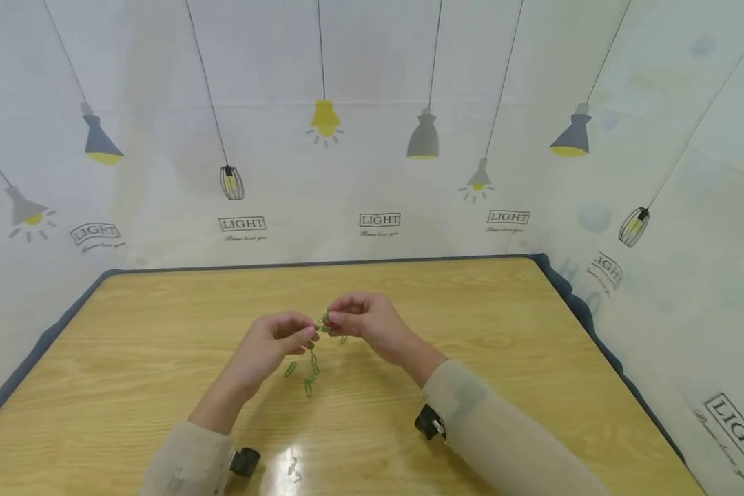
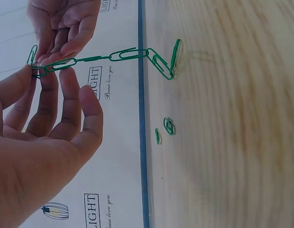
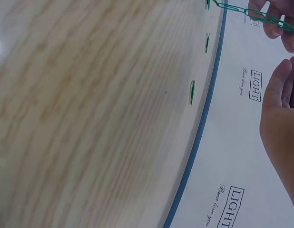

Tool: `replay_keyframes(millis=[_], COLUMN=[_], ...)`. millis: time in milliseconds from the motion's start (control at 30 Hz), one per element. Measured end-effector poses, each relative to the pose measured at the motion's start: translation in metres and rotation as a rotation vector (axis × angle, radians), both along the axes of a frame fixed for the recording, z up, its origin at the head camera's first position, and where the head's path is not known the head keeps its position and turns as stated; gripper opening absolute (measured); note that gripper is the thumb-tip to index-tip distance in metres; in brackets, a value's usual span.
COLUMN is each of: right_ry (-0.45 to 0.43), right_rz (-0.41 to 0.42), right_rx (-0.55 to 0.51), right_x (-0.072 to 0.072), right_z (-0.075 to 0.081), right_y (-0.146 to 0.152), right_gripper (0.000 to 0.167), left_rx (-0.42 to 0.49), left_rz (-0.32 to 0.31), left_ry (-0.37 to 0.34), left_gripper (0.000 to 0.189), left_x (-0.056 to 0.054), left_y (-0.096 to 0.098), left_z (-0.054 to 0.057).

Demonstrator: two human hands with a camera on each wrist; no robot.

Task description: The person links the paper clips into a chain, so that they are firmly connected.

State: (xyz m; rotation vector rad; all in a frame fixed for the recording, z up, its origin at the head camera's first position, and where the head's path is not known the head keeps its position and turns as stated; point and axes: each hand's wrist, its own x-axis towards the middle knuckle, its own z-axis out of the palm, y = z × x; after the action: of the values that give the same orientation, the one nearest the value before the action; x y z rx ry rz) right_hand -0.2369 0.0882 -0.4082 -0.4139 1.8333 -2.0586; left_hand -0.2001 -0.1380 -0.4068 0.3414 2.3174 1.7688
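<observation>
Both hands meet above the middle of the table. Between thumb and fingertips, my left hand (image 1: 263, 351) pinches the upper end of a chain of linked green paper clips (image 2: 129, 55). The chain hangs past the fingers, its lowest clip reaching the tabletop. Facing it, my right hand (image 1: 375, 327) pinches a green paper clip (image 2: 32, 55) at that same end, thumb against fingertips. The fingers partly hide where the clips meet. Loose green paper clips lie nearby, one left of the chain (image 1: 290, 368) and another (image 1: 344, 339) beneath the right hand.
The wood-grain table (image 1: 471, 303) has a dark blue border (image 1: 322, 264) along its back and sides. Behind it stands a pale wall covering (image 1: 273, 55) printed with lamps. Each wrist wears a small black camera, such as the left one (image 1: 245, 462).
</observation>
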Motion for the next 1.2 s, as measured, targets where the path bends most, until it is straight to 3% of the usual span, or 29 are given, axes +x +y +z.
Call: replay_keyframes(millis=[400, 800, 1200], right_ry=[0.028, 0.064, 0.066], right_rz=[0.013, 0.022, 0.027], right_rx=[0.099, 0.095, 0.078], right_x=[0.001, 0.002, 0.002], right_z=[0.001, -0.002, 0.003], right_y=[-0.004, 0.008, 0.008], right_gripper=[0.018, 0.015, 0.016], left_rx=[0.003, -0.033, -0.021], left_rz=[-0.003, -0.005, -0.143], left_ry=[0.012, -0.004, -0.016], left_gripper=[0.024, 0.025, 0.037], left_x=[-0.001, -0.001, 0.000], left_y=[-0.005, -0.005, -0.003], left_z=[0.000, -0.002, -0.004])
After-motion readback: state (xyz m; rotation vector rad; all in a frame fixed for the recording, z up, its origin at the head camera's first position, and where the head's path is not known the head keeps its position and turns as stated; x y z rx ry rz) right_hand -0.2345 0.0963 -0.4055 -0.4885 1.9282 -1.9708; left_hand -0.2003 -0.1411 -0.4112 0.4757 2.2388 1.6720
